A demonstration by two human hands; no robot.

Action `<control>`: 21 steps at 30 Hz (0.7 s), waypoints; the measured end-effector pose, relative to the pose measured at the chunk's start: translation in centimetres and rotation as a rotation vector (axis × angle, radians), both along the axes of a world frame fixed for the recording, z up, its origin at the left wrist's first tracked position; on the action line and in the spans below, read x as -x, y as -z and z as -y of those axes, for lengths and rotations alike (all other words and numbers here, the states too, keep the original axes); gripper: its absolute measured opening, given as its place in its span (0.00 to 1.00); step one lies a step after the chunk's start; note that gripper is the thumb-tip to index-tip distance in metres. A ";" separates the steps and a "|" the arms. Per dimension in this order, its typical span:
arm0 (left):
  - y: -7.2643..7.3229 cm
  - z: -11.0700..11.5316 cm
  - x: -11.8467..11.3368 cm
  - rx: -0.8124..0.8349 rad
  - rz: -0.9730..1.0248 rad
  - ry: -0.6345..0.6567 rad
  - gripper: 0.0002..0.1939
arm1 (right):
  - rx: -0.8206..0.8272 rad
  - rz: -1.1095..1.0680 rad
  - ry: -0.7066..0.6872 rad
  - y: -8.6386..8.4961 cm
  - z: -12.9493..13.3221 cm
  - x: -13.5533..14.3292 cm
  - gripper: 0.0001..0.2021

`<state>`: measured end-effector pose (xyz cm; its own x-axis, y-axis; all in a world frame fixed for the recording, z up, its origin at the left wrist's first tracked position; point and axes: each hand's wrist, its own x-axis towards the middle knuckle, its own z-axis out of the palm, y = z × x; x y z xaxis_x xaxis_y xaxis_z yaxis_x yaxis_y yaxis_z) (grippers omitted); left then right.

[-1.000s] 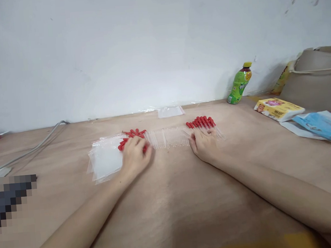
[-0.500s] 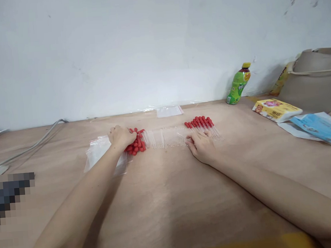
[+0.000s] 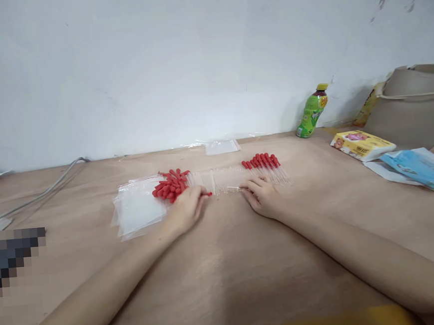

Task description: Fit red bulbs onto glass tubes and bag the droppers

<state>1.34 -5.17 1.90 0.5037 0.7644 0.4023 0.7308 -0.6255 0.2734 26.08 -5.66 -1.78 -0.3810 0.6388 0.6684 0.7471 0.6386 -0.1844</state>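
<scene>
My left hand (image 3: 187, 208) is closed in a pinch on a red rubber dropper bulb (image 3: 209, 193), which pokes out past the fingertips. Facing it across a small gap, my right hand (image 3: 264, 198) pinches a thin clear dropper tube (image 3: 233, 188) that lies level and points left. A row of loose clear tubes (image 3: 218, 176) spreads behind and between the hands. Left of them is a heap of red bulbs (image 3: 170, 187). Beyond my right hand, several droppers with red bulbs fitted (image 3: 265, 159) lie side by side, their tubes partly hidden by the fingers.
Clear zip bags (image 3: 136, 209) lie left of the bulb heap, and another bag (image 3: 222, 147) sits near the wall. On the right are a green bottle (image 3: 313, 112), a yellow tissue pack (image 3: 364, 143), a blue packet (image 3: 422, 166) and a grey bucket (image 3: 404, 112). A cable (image 3: 53, 186) runs along the left.
My left hand has left the bulb heap and come right and nearer with one red bulb. The tube in my right hand has swung to level, while that hand has barely shifted.
</scene>
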 end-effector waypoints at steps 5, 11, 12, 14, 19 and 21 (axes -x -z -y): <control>2.1 1.1 -0.7 0.025 0.104 0.084 0.12 | 0.047 -0.021 -0.132 -0.2 1.2 0.9 0.08; 1.4 1.1 -1.2 0.025 0.143 0.154 0.10 | 0.036 -0.005 -0.148 -0.3 1.7 1.3 0.08; 1.4 1.2 -1.3 0.023 0.145 0.156 0.10 | 0.031 0.001 -0.150 -0.3 1.7 1.3 0.08; 1.3 1.5 -1.4 0.025 0.146 0.164 0.09 | 0.031 0.015 -0.161 -0.2 1.7 1.3 0.08; 1.3 1.8 -1.2 0.038 0.125 0.187 0.09 | 0.076 0.037 -0.195 -0.3 1.6 1.1 0.09; 1.3 1.8 -1.1 0.027 0.118 0.211 0.09 | 0.102 0.042 -0.204 -0.7 1.6 1.0 0.09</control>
